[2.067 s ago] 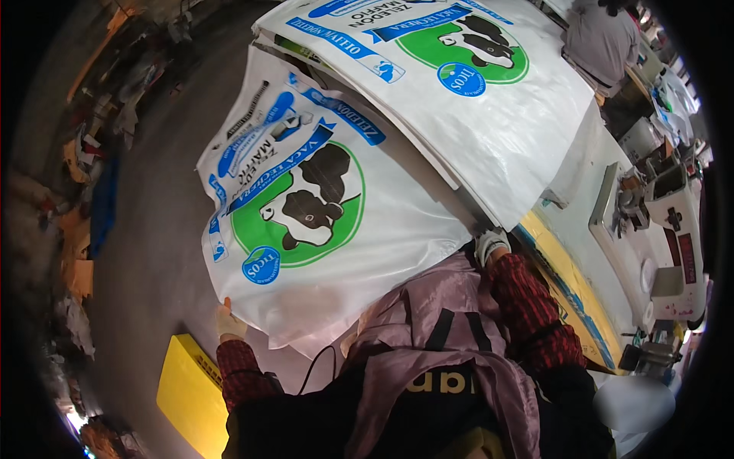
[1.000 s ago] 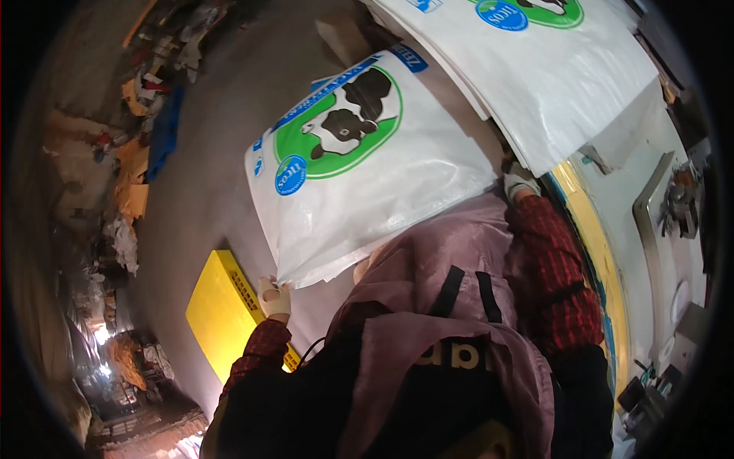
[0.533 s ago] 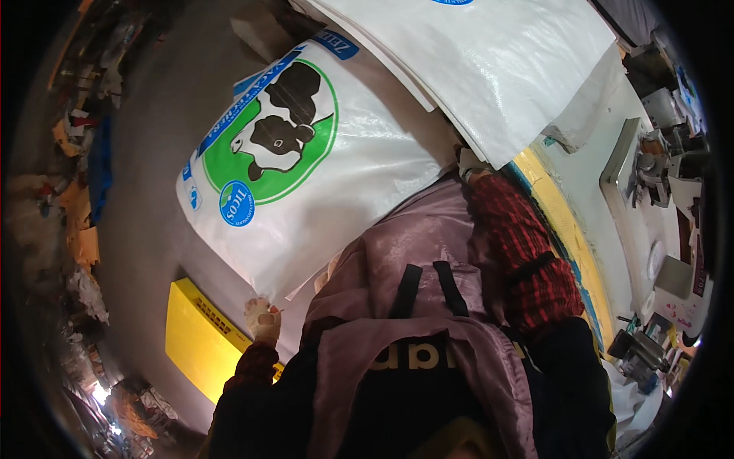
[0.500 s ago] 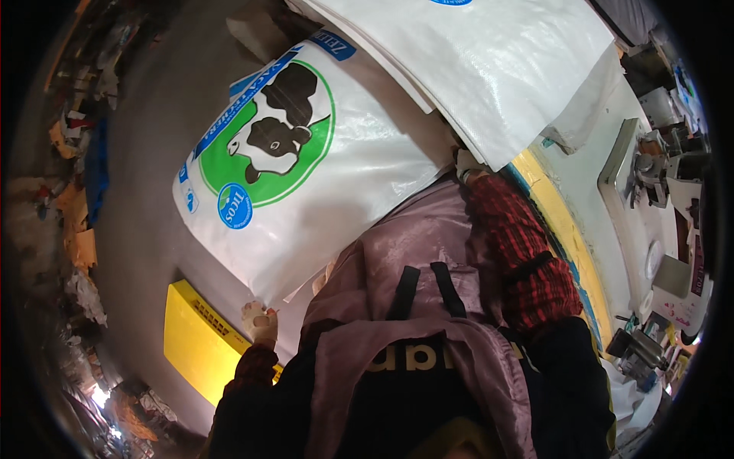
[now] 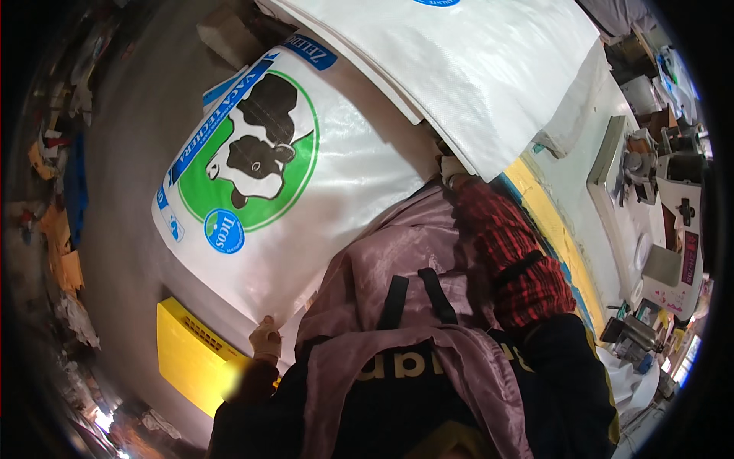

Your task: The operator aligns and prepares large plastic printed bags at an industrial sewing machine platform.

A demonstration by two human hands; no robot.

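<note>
A white woven sack (image 5: pixel 352 153), printed with a cow's head on a green circle, hangs slanting in front of me. My left hand (image 5: pixel 266 341), in a light glove, is at the sack's lower corner. Its fingers look closed on the edge there. My right hand (image 5: pixel 453 166) reaches beneath a stack of white sacks (image 5: pixel 489 69) at the upper right. That stack's edge and the printed sack hide most of its fingers. A red and black sleeve covers my right forearm.
A yellow plastic object (image 5: pixel 180 348) with slots stands on the grey floor (image 5: pixel 122 229) left of my left hand. At right, a table with a yellow edge (image 5: pixel 554 210) carries a sewing machine (image 5: pixel 638 168). Scraps and cloth pile along the far left.
My left fingers, spread near the sack's corner before, are now drawn together at it. The view has shifted slightly, and my right hand stays under the stacked sacks.
</note>
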